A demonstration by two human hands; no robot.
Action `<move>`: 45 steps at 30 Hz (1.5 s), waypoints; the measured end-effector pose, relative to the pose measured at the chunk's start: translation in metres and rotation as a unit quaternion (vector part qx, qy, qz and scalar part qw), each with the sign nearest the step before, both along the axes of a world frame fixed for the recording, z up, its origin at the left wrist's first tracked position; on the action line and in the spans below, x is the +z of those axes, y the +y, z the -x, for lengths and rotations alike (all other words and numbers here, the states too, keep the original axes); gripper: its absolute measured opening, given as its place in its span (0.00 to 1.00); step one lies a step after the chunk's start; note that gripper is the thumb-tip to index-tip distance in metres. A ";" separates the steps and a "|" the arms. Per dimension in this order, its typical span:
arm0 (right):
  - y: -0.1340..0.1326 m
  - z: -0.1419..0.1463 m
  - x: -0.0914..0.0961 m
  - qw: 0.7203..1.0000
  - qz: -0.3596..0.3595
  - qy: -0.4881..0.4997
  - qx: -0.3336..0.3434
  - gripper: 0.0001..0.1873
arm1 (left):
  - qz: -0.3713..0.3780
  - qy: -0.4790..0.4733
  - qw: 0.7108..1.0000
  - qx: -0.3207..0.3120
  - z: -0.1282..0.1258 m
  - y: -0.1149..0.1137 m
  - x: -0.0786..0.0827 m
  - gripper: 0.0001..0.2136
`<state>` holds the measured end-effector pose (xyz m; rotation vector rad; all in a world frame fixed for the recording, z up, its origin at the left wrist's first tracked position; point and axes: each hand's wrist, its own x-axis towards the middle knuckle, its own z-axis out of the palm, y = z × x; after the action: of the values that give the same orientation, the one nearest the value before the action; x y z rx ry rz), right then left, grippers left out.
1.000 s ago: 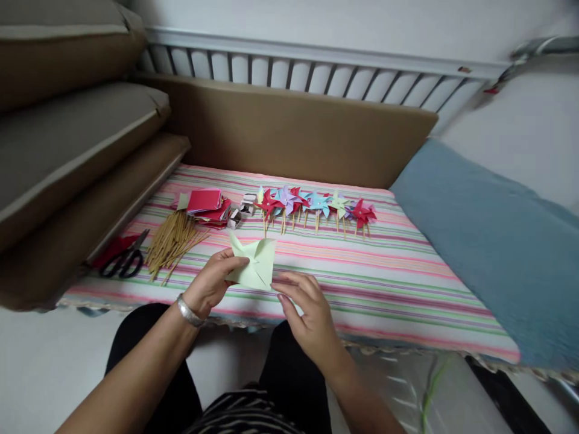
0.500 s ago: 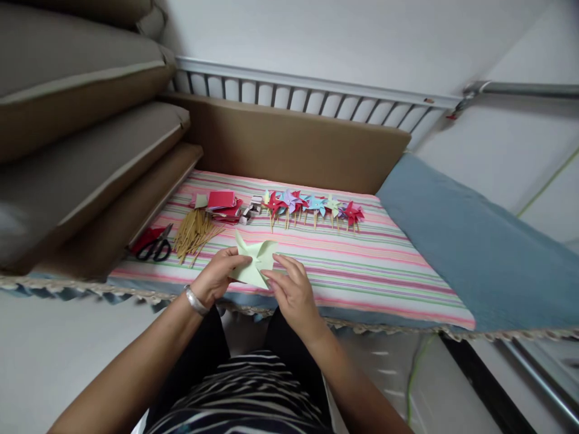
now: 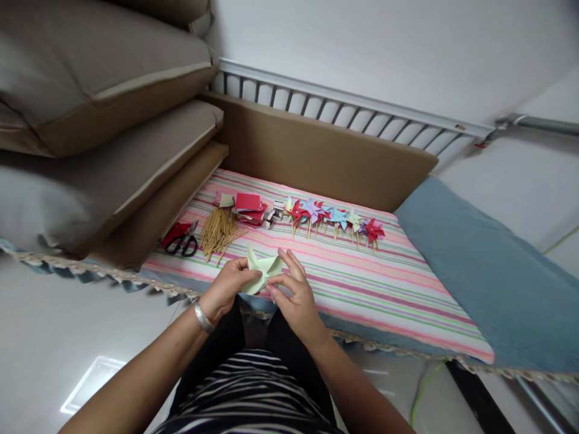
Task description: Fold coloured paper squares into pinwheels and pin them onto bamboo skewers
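A pale green paper pinwheel (image 3: 266,265), with its blades curled up, is held over the front edge of the striped cloth. My left hand (image 3: 234,283) pinches its left side between thumb and fingers. The thumb and index finger of my right hand (image 3: 292,295) close on its lower right part, while the other fingers stretch out. Whether a small pin sits at the paper's centre is too fine to tell. Just beyond my left hand lies a heap of thin wooden sticks (image 3: 218,232). Black-handled scissors (image 3: 183,241) rest to its left, partly on something red.
Finished pinwheels on sticks (image 3: 337,218) lie in a row at the back. Stacked red paper squares (image 3: 248,208) and small boxes (image 3: 274,214) are left of them. Large cushions (image 3: 113,132) pile up on the left; a brown board (image 3: 316,154) stands behind the striped cloth (image 3: 384,289).
The view has turned, so everything sits further right in the picture. My right thumb and index finger have drawn in towards the middle of the green paper, folding its lower right part.
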<state>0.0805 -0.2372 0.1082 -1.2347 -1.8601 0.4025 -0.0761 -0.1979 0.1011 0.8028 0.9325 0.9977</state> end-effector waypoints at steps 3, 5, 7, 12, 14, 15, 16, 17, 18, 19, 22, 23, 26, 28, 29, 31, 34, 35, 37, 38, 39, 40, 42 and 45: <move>0.002 0.011 0.002 0.999 0.027 0.016 -0.030 0.03 | -0.012 -0.003 1.000 0.011 0.006 -0.002 0.000 0.10; 0.003 0.015 0.004 0.998 0.037 0.013 -0.045 0.03 | -0.016 -0.008 1.000 0.014 0.007 -0.002 0.000 0.10; 0.004 0.015 0.005 0.998 0.045 0.005 -0.054 0.03 | -0.017 -0.016 1.000 0.009 0.007 -0.003 0.000 0.09; 0.007 0.010 0.009 0.997 0.045 -0.021 -0.065 0.04 | -0.015 -0.035 0.999 -0.003 -0.001 -0.004 0.001 0.12; 0.008 0.008 0.011 0.996 0.038 -0.029 -0.071 0.04 | -0.010 -0.039 0.999 0.004 -0.005 -0.004 0.003 0.11; 0.009 0.007 0.012 0.996 0.033 -0.032 -0.073 0.04 | -0.008 -0.041 0.999 0.008 -0.007 -0.004 0.003 0.10; 0.009 0.006 0.013 0.996 0.029 -0.034 -0.076 0.04 | -0.005 -0.043 0.999 0.012 -0.009 -0.004 0.004 0.09; 0.009 0.005 0.013 0.996 0.025 -0.035 -0.079 0.04 | -0.002 -0.045 0.999 0.017 -0.011 -0.004 0.004 0.09; 0.009 0.004 0.014 0.996 0.021 -0.037 -0.081 0.04 | 0.000 -0.048 0.999 0.021 -0.013 -0.005 0.005 0.09; 0.008 0.003 0.014 0.996 0.018 -0.037 -0.083 0.04 | 0.003 -0.050 0.998 0.025 -0.014 -0.005 0.005 0.09; 0.007 -0.002 0.014 0.995 0.011 -0.037 -0.089 0.03 | 0.007 -0.056 0.998 0.034 -0.021 -0.008 0.006 0.09; 0.007 -0.004 0.014 0.995 0.009 -0.036 -0.091 0.03 | 0.006 -0.057 0.998 0.033 -0.023 -0.008 0.006 0.08; 0.006 -0.010 0.014 0.995 0.005 -0.030 -0.094 0.02 | 0.000 -0.055 0.998 0.025 -0.029 -0.009 0.007 0.08; 0.005 -0.014 0.015 0.995 0.003 -0.025 -0.100 0.02 | -0.002 -0.053 0.998 0.022 -0.033 -0.010 0.008 0.09; 0.005 -0.016 0.015 0.994 0.003 -0.023 -0.103 0.02 | -0.003 -0.052 0.998 0.021 -0.035 -0.010 0.009 0.10; 0.004 -0.019 0.016 0.994 0.004 -0.024 -0.109 0.03 | -0.005 -0.051 0.999 0.017 -0.038 -0.011 0.011 0.10; 0.004 -0.022 0.015 0.993 -0.001 -0.031 -0.115 0.03 | -0.016 -0.054 0.998 0.003 -0.042 -0.012 0.012 0.10; 0.003 -0.022 0.015 0.992 -0.003 -0.033 -0.118 0.03 | -0.021 -0.053 0.998 0.001 -0.043 -0.013 0.012 0.10; 0.002 -0.024 0.015 0.992 0.002 -0.038 -0.120 0.03 | -0.029 -0.042 0.999 0.006 -0.045 -0.013 0.012 0.10; 0.001 -0.026 0.016 0.992 0.006 -0.040 -0.119 0.02 | -0.033 -0.031 0.999 0.010 -0.046 -0.013 0.012 0.10; 0.000 -0.029 0.019 0.992 0.008 -0.041 -0.118 0.02 | -0.036 -0.018 0.999 0.013 -0.047 -0.012 0.013 0.09; 0.000 -0.032 0.022 0.992 0.007 -0.041 -0.118 0.06 | -0.038 -0.001 0.999 0.011 -0.048 -0.012 0.013 0.08; -0.001 -0.041 0.031 0.992 -0.003 -0.039 -0.116 0.17 | -0.038 0.038 0.999 -0.011 -0.049 -0.011 0.015 0.07; 0.000 -0.055 0.045 0.996 0.034 -0.046 -0.064 0.27 | -0.031 0.091 0.991 -0.092 -0.051 -0.010 0.019 0.07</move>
<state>0.1357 -0.2374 0.1528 -1.4314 -1.8451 0.3475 -0.0249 -0.2082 0.1197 1.0269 0.9680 0.8057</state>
